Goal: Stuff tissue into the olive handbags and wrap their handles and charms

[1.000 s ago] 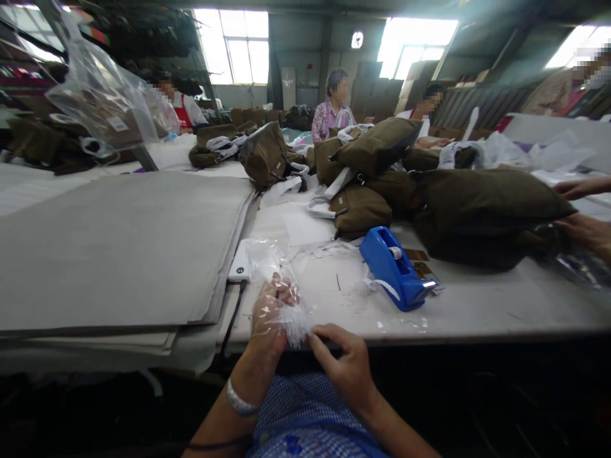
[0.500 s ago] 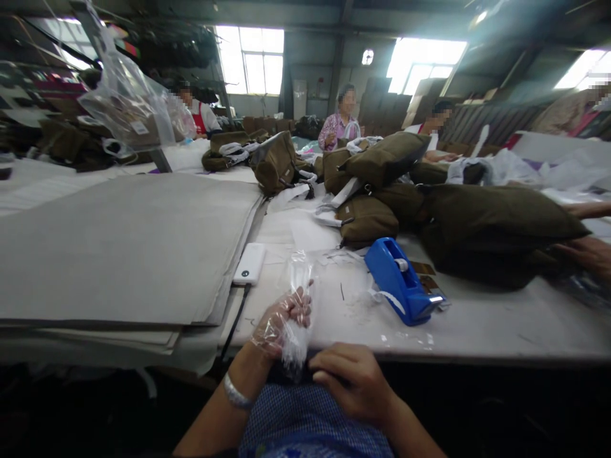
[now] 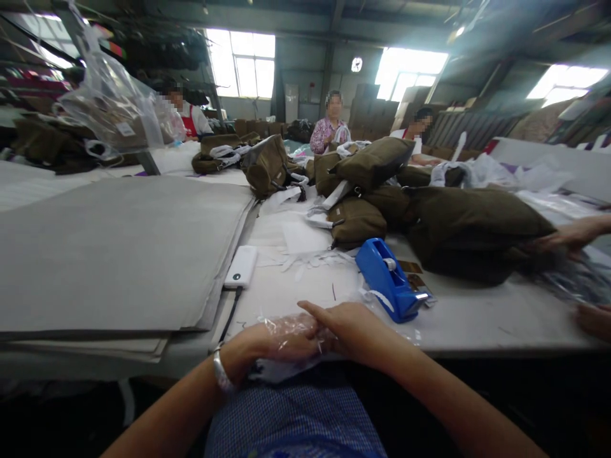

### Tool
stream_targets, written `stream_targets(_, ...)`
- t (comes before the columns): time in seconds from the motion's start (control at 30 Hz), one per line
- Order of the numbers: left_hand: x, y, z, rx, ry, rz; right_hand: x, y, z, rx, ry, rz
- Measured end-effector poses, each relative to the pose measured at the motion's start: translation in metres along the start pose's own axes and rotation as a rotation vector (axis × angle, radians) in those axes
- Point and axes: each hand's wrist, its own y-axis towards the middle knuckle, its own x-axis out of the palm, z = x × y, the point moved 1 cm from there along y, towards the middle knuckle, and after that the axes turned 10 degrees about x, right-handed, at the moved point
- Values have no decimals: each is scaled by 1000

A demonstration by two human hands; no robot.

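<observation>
In the head view, both of the person's hands meet at the near edge of the white table (image 3: 477,318), just in front of a blue checked apron (image 3: 296,413). The left hand (image 3: 281,340) sits inside a thin clear plastic bag (image 3: 286,356), which wraps it like a loose glove and bunches below the wrist; its fingers are curled together under the film, though I cannot tell whether they pinch the plastic. A silver bracelet (image 3: 220,374) circles that wrist. The right hand (image 3: 351,327) lies over the left hand's fingertips, touching the bag, its fingers held together and pointing left; whether it grips the film is hidden.

Just to the right and a little farther off stands a blue tape dispenser (image 3: 389,280), with a strip of white tape curling from its near end. To the left of it a white power bank (image 3: 241,267) rests on the table with a dark cable running from its near end. Left again lies a broad stack of grey paper sheets (image 3: 114,248).

Farther off, olive-brown bags (image 3: 458,222) are heaped across the table. At the right edge, another person's hand (image 3: 570,235) touches the nearest big bag. Three more people sit at the far end under bright windows (image 3: 243,60).
</observation>
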Motion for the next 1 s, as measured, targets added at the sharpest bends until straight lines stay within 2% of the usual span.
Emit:
stream_targets(0.1,3,7,32,-54,129,-215,7,4,9,89,30,106)
stream_targets(0.17,5,7,65,-20,235,-241,10,6,17,159,99,183)
stream_targets(0.23,7,2,99,73,366,-141,13,7,23,239,230,275)
stream_targets(0.3,7,-7,124,208,471,79,18,9,28,299,394,380)
stream_targets(0.33,5,-11,130,285,495,205,21,11,29,317,472,429)
stream_targets(0.4,-2,-17,125,432,488,420,26,18,27,328,601,508)
stream_targets(0.47,-12,-16,102,521,459,500,29,27,22,323,704,562)
stream_targets(0.5,-16,-13,87,520,461,472,29,33,19,318,755,577)
stream_targets(0.6,-26,1,40,420,468,282,28,44,10,244,897,542)
stream_targets(0.7,-25,9,14,348,484,187,29,45,6,145,953,468)
stream_targets(0.77,-21,9,10,336,455,177,32,40,8,131,945,446)
stream_targets(0.87,-13,8,15,341,402,211,33,30,11,99,1018,446)
stream_targets(1.0,-5,9,27,371,375,287,19,22,7,26,1205,567)
